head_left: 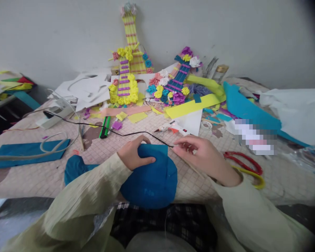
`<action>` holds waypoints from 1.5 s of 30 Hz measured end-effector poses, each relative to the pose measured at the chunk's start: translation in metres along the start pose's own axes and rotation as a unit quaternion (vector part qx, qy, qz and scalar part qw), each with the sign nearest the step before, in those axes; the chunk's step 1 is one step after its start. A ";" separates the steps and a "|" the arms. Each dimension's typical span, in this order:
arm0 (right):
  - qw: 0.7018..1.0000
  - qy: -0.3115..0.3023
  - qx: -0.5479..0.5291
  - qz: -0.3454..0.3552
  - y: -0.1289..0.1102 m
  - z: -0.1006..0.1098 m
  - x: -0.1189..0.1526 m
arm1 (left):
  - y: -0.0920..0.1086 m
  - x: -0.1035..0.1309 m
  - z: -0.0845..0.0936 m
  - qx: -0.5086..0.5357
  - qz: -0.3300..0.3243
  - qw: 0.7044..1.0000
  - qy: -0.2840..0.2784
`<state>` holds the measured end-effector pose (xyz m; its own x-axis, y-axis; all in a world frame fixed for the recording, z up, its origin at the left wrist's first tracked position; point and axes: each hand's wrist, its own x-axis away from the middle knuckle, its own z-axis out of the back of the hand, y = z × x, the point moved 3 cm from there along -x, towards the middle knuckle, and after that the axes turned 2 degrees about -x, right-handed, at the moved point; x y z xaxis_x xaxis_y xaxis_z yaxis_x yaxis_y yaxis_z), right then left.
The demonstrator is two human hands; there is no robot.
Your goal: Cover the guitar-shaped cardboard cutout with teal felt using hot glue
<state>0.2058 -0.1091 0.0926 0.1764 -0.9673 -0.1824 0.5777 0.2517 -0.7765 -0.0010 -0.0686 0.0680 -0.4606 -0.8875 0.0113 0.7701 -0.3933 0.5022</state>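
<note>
My left hand is closed on the upper left of a blue crepe-paper-covered piece, rounded at the bottom. Its thumb lies flat on the front, and the other fingers go over the top edge. Just right of the piece, my right hand is closed in a pinch. A black cord runs up to those fingertips; what they hold, if anything, I cannot make out. Under the right palm lies a thin wooden stick. A white glue gun with an orange trigger rests beyond the hands.
Flower-trimmed paper instruments lean at the wall. Red-handled and yellow-handled tools lie right, partly under my sleeve. A green-black cutter, a folded blue strip, a white power strip, yellow crepe strips and paper scraps cover the table.
</note>
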 end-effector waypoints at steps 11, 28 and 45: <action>0.988 -0.133 -0.072 -0.027 -0.013 -0.019 -0.023 | 0.007 0.012 0.009 0.008 -0.020 1.000 0.013; 0.937 -0.215 -0.252 -0.112 -0.010 -0.027 -0.013 | 0.021 0.024 0.023 0.103 -0.082 0.991 0.038; 0.981 0.175 0.061 0.057 -0.036 0.026 0.022 | 0.023 0.033 0.028 0.092 -0.059 0.992 0.065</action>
<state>0.2096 -0.1382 0.1323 -0.0277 -0.8790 -0.4760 0.6648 0.3394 -0.6655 -0.0114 -0.1003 0.1040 -0.4728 -0.8662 -0.1618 0.6149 -0.4559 0.6435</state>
